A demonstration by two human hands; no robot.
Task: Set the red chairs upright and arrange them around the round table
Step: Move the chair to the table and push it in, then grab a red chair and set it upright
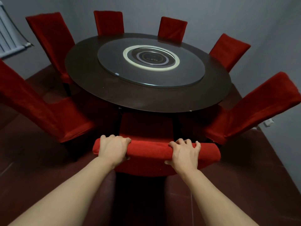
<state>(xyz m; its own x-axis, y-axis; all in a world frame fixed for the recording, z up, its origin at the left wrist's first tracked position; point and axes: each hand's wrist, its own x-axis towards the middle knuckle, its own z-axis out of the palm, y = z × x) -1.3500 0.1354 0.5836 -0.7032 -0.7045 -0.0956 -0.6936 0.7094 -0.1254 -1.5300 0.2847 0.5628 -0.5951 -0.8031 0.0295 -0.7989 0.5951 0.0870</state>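
A dark round table (91, 66) with a glass turntable (114, 62) fills the middle of the view. Directly in front of me stands an upright red chair (151, 150), its seat tucked under the table's near edge. My left hand (113, 148) grips the left part of its top rail, fingers curled over it. My right hand (184, 154) grips the right part the same way. Several other red chairs stand upright around the table, among them one at the near left (53, 115) and one at the near right (254, 110).
Grey walls enclose the room, close behind the chairs at the far side and on the right. A white radiator (8, 36) hangs on the left wall. A wall socket (268, 123) sits low on the right. The floor (32, 168) is dark red-brown.
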